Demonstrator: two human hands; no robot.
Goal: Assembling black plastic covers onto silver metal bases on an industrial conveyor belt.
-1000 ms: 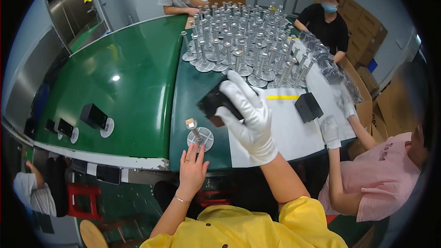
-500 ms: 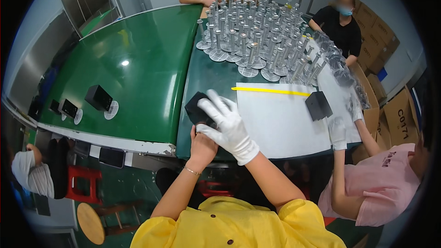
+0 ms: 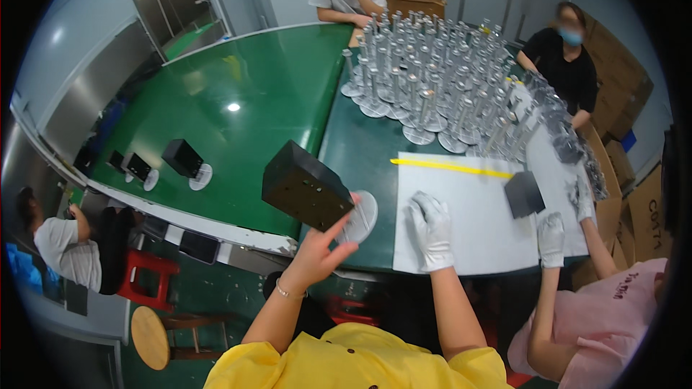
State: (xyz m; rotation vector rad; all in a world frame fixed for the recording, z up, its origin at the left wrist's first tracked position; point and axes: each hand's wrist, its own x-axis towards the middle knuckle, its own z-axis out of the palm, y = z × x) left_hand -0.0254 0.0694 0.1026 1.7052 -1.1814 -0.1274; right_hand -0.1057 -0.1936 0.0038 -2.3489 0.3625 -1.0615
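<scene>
My bare left hand is closed on a black box, which it holds tilted over the edge between the two green tabletops. A pale round disc shows at the end of the box by my fingers; how they join is hidden. My right hand, in a white glove, lies on a white sheet, fingers loosely bent and nothing visible in them. Farther right on this sheet stands another black box, near a co-worker's gloved hand.
Several metal posts on round discs crowd the far table. A yellow strip lies along the sheet's far edge. Black boxes with discs stand on the left green tabletop. Clear plastic bags lie at right. Other people sit around.
My gloved right hand has left the black box and moved right onto the white sheet. The box in my left hand has turned, so its disc now shows. The whole view has shifted.
</scene>
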